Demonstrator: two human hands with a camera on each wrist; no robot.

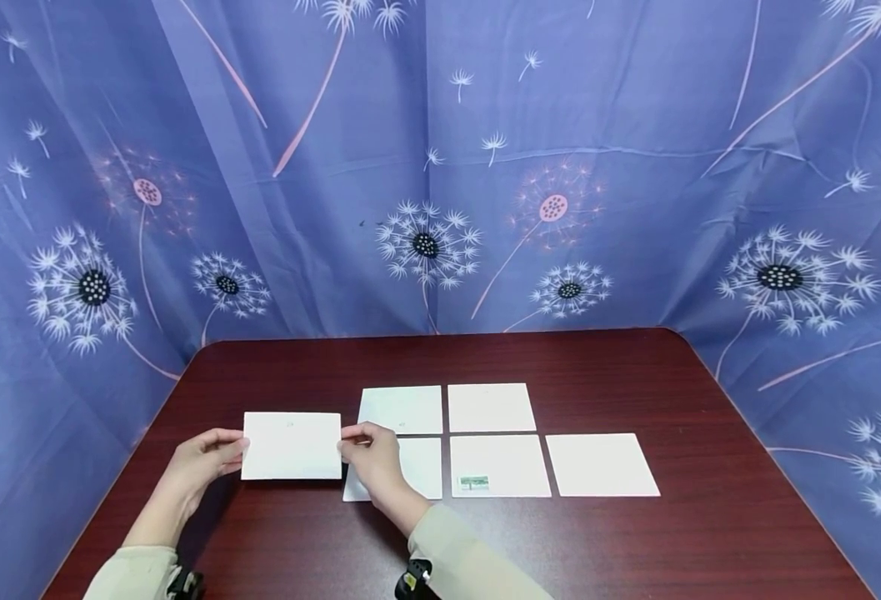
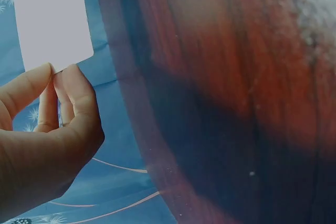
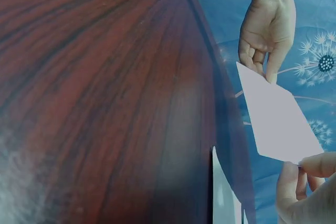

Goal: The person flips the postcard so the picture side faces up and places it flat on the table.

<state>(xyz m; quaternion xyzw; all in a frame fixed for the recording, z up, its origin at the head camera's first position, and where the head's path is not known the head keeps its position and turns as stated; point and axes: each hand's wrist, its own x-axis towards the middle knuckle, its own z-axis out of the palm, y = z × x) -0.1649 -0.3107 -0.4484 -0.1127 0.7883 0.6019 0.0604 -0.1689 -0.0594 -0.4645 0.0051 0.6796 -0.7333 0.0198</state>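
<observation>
Two beige sleeves come in at the bottom of the head view, each with a small black camera at the wrist. The left hand (image 1: 203, 460) and the right hand (image 1: 371, 461) hold one white card (image 1: 292, 446) between them, just above the near left part of the dark red table (image 1: 710, 533). The left hand pinches the card's left edge with thumb and fingertips, and the left wrist view shows the thumb and fingers (image 2: 73, 85) closed on one corner of it. The right hand pinches the card's right edge the same way. The card is held flat toward the head camera and looks blank. Just behind the right hand, five more white cards lie flat on the table in two rows. The near row has one card partly hidden by the right hand, one with a small green label (image 1: 473, 482) in its corner, and one farther right. The far row has two cards side by side. Behind the table hangs a blue curtain (image 1: 440, 167) with dandelion pictures.
</observation>
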